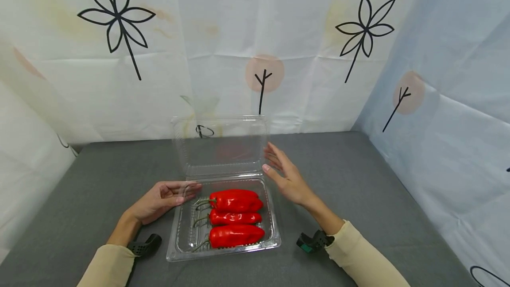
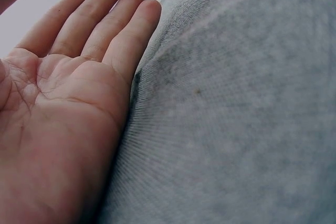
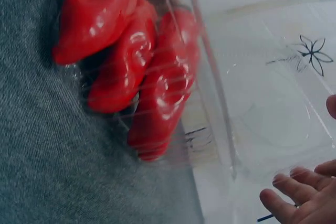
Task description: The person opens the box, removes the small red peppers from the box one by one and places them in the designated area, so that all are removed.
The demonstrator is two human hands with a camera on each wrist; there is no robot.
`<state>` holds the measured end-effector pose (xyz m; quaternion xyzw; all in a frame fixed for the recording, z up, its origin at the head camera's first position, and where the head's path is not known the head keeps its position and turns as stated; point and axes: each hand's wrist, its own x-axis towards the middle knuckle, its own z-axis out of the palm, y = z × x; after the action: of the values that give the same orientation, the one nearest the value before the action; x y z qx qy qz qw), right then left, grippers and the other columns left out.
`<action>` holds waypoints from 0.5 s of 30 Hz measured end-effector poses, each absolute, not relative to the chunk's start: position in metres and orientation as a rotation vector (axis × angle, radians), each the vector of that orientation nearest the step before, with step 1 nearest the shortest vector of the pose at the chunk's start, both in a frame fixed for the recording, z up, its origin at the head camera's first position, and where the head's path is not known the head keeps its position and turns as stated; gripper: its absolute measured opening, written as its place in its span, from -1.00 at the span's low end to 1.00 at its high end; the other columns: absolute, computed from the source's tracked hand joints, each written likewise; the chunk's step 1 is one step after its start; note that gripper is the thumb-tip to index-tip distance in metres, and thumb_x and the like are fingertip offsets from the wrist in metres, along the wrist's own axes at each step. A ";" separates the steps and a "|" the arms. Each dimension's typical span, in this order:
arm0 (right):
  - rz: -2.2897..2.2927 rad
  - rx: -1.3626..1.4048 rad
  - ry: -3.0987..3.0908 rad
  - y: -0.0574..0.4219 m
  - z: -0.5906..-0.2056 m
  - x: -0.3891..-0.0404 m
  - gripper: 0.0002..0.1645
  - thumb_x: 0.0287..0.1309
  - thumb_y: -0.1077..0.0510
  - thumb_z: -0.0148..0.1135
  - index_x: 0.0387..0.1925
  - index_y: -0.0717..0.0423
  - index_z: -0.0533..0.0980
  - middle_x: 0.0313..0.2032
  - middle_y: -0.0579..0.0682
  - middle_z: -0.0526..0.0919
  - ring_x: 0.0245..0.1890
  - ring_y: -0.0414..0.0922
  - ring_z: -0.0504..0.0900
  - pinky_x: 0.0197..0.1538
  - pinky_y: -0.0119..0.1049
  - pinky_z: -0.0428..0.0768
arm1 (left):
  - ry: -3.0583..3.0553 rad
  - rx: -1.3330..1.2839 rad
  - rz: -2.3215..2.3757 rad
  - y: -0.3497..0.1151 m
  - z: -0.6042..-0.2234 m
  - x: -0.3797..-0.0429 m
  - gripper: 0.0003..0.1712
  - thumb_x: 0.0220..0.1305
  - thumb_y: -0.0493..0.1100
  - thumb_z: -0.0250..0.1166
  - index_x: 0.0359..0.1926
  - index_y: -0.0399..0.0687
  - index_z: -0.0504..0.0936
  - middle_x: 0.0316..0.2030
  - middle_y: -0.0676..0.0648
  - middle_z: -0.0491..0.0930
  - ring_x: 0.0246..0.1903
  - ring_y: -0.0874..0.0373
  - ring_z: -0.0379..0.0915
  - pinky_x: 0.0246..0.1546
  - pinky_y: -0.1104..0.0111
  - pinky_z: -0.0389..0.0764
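A clear plastic clamshell container (image 1: 173, 247) lies on the table with its lid (image 1: 223, 154) standing up at the back. Three red peppers with green stems rest side by side in its base: a back pepper (image 1: 235, 200), a middle pepper (image 1: 235, 219) and a front pepper (image 1: 237, 236). Against the container's left rear side, my left hand (image 1: 163, 198) lies with extended fingers, its fingertips seen at the clear plastic in the left wrist view. My right hand (image 1: 290, 180) is beside the lid's lower right edge, fingers extended; whether it touches the lid I cannot tell.
The grey table (image 1: 338, 167) extends around the container. A white cloth wall (image 1: 303, 92) with drawn flowers and trees rises behind it, and similar cloth hangs at both sides. Dark wrist straps (image 1: 145, 246) sit at both sleeves.
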<state>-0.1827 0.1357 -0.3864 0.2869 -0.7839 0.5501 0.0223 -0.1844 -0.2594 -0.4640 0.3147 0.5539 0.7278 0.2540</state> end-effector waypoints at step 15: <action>1.969 0.948 -2.480 0.141 -0.408 -0.200 -0.12 0.50 0.21 0.05 0.58 0.34 -0.19 0.57 0.28 -0.08 0.54 0.21 0.03 0.48 0.13 0.15 | 1.522 0.849 1.963 -0.260 -0.464 -0.184 -0.46 0.44 -0.57 -0.02 0.41 -0.60 0.21 0.37 -0.34 0.37 0.39 -0.04 0.31 0.35 0.23 0.38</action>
<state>-0.1999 0.1406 -0.4084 0.2857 -0.7477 0.5938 -0.0817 -0.1844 -0.2602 -0.4635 0.3127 0.5607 0.7229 0.2555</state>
